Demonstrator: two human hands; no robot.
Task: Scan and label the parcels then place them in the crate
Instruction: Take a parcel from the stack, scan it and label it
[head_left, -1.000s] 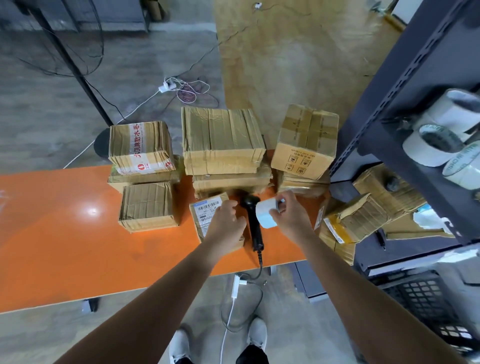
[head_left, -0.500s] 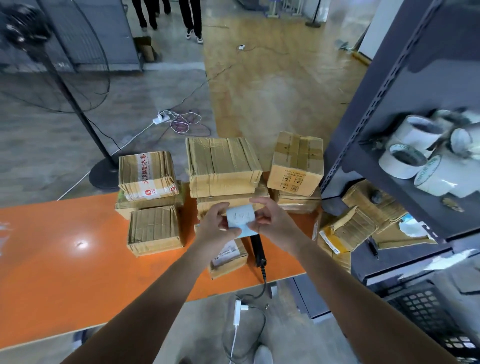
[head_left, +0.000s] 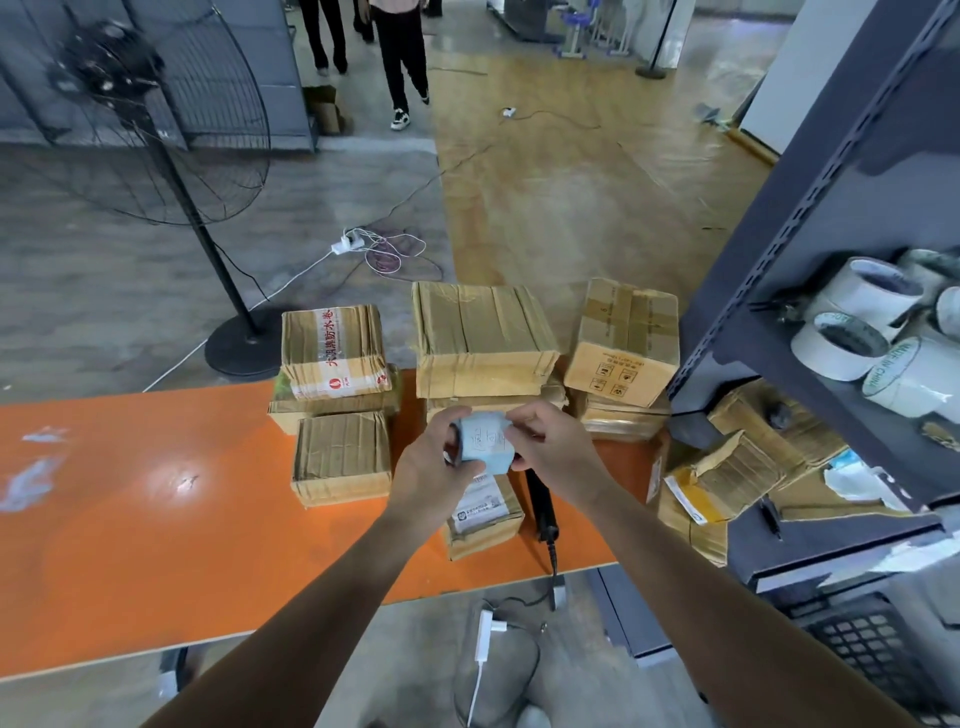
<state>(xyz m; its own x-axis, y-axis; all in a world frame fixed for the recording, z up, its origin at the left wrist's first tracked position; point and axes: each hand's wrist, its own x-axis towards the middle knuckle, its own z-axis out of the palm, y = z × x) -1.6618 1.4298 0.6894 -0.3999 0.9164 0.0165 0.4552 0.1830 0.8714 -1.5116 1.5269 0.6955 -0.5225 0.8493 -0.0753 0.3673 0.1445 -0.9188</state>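
Note:
Both hands hold a small roll of pale blue labels above the orange table. My left hand grips the roll's left side, and my right hand pinches its right edge. Under them lies a small cardboard parcel with a white barcode label facing up. A black handheld scanner lies just right of that parcel, its cable hanging off the table's front edge. Several taped cardboard parcels are stacked behind. A black plastic crate stands on the floor at the lower right.
A dark metal shelf on the right carries white tape rolls and more parcels on its lower level. A standing fan is beyond the table at left. Cables and a power strip lie on the floor. A person's legs are far back.
My view tilted up. Both hands lifted the label roll from beside the scanner to above the small parcel; the left hand left the parcel and joined the right on the roll.

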